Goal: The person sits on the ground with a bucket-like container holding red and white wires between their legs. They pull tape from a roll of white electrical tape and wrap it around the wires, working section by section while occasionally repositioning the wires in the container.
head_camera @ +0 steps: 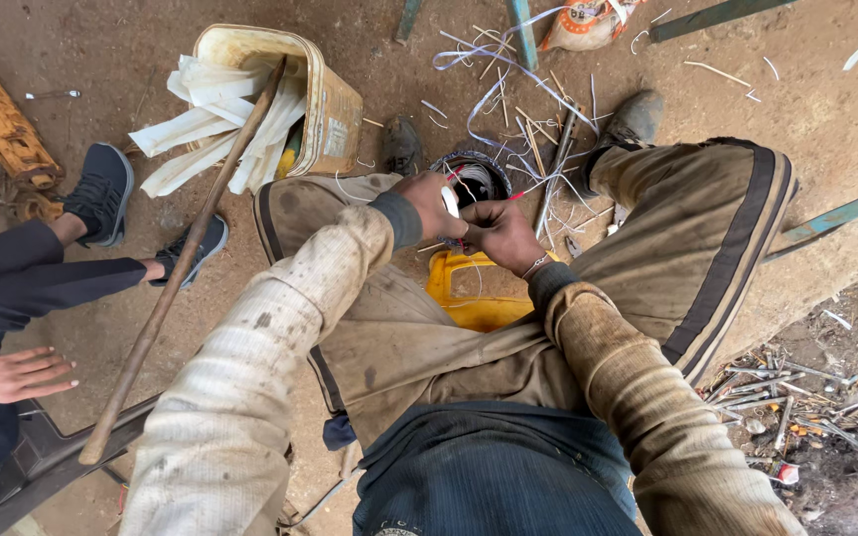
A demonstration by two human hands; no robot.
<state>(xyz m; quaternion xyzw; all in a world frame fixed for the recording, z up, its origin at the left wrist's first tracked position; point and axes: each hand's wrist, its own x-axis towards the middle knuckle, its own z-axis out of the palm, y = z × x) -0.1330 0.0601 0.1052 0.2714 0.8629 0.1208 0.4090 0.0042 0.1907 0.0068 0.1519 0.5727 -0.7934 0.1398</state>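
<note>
Left hand [429,203] and right hand [499,233] both pinching red strips (ends hidden) over a half-hidden woven rim [474,164].

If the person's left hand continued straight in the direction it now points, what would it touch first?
The left hand points forward and to the right, so it would probably first meet the small round woven piece just beyond its fingers. Depth is hard to judge; the right hand lies very close beside that line.
</note>
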